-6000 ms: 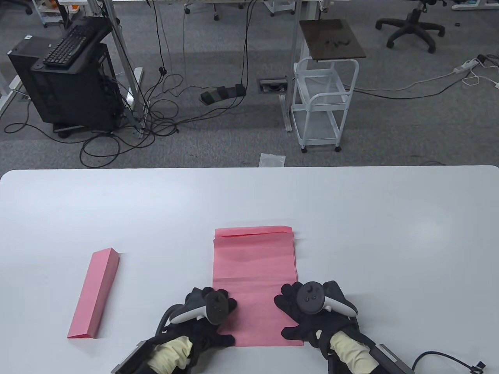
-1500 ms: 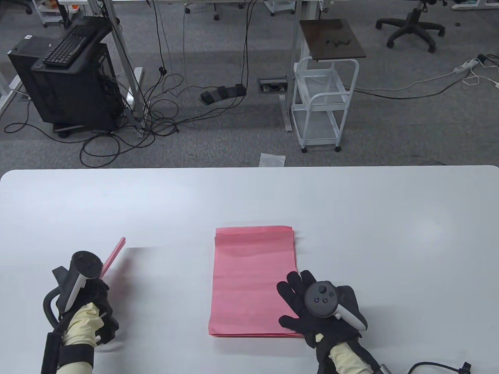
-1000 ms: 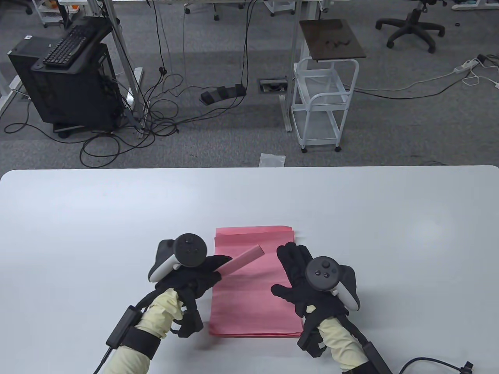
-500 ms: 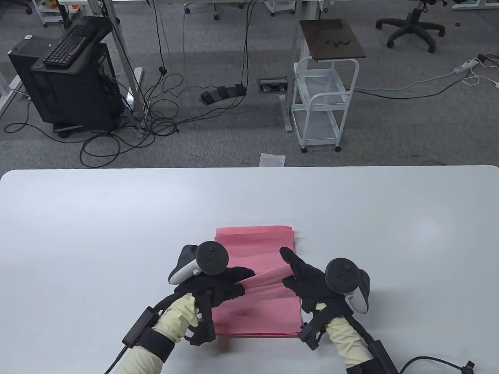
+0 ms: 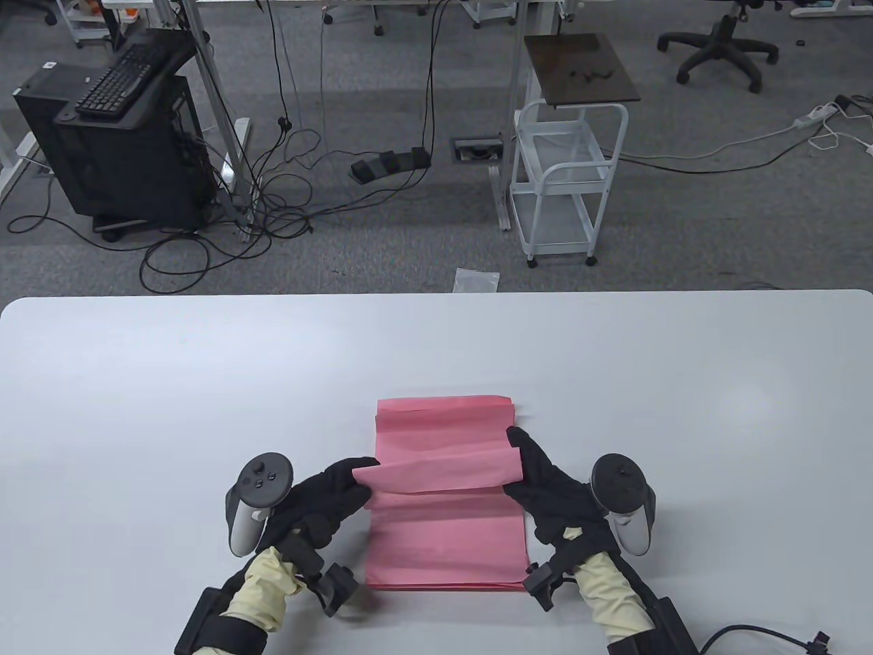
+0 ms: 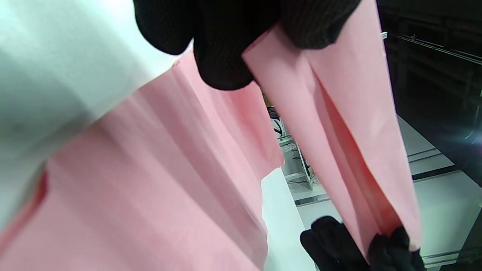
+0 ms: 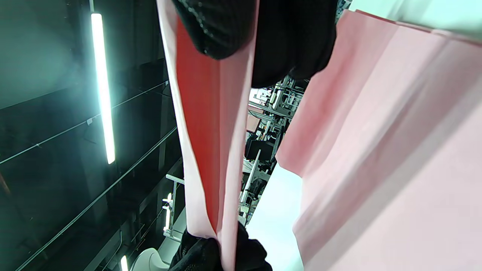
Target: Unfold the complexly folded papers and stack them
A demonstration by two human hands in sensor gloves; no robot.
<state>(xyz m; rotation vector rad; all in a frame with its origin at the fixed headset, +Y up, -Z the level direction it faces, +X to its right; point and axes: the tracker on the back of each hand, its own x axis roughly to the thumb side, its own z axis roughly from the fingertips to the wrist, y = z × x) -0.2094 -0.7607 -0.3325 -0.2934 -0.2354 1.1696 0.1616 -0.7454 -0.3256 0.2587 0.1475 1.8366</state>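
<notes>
Currently pinching sheet (image 5: pixel 443 472) ends with left fingers (image 5: pixel 351 477) and right fingers (image 5: pixel 522 454) above stack (image 5: pixel 447 539); risk tearing or uneven opening if pulled apart too hard.

I am wearing black knit gloves on my left hand (image 5: pixel 320 501) and right hand (image 5: pixel 552 491), pale yellow sleeves, black wrist straps, and a grey-and-white tracker on each hand; a black cable is trailing from my right wrist.

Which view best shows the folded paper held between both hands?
The table view: the folded paper spans from left hand to right hand above the stack. The wrist views show only close strips of it, pinched at each end.
</notes>
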